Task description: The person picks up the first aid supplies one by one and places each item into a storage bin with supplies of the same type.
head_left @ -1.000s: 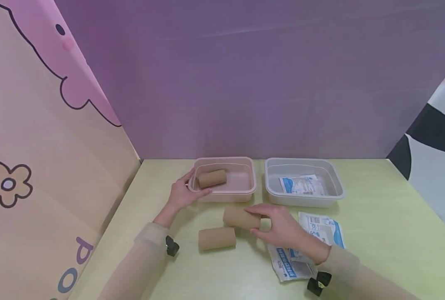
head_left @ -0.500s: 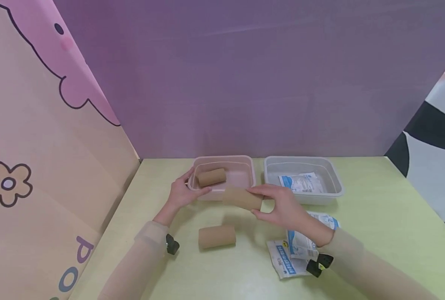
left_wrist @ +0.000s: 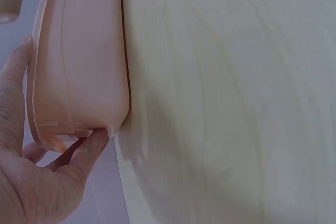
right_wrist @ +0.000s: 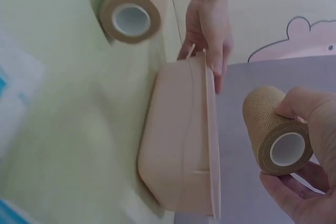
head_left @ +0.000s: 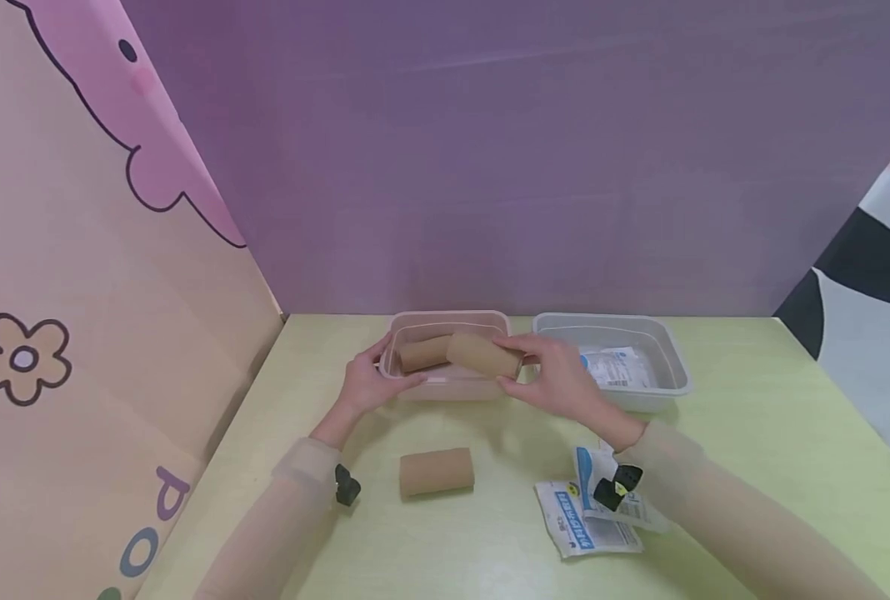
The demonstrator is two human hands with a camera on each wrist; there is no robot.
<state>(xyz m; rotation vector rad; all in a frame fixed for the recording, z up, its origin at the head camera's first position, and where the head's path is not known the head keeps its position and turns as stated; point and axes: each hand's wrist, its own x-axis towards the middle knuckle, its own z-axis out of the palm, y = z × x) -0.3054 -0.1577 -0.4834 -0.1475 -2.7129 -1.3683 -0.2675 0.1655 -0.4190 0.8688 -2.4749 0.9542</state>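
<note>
My left hand (head_left: 367, 382) grips the left end of a pink plastic bin (head_left: 456, 390), thumb at the front rim. In the left wrist view its fingers (left_wrist: 90, 150) curl under the bin's end lip. A tan bandage roll (head_left: 482, 356) with a white core is pinched between thumb and fingers of my right hand (head_left: 561, 379). That roll is held tilted over the bin's front rim; the right wrist view shows it above the open side. Inside the bin lies another bandage roll (head_left: 420, 356), partly hidden behind the held one. A third bandage roll (head_left: 436, 472) lies on the table in front.
To the right stands a whitish plastic bin (head_left: 643, 402) with a white-and-blue packet (head_left: 619, 367) inside. Several similar packets (head_left: 583, 529) overlap on the table under my right forearm. A purple backdrop (head_left: 535, 208) rises right behind both bins.
My right hand has lifted the bandage roll off the table and carried it up and forward over the pink bin. The left hand has kept its grip on the bin.
</note>
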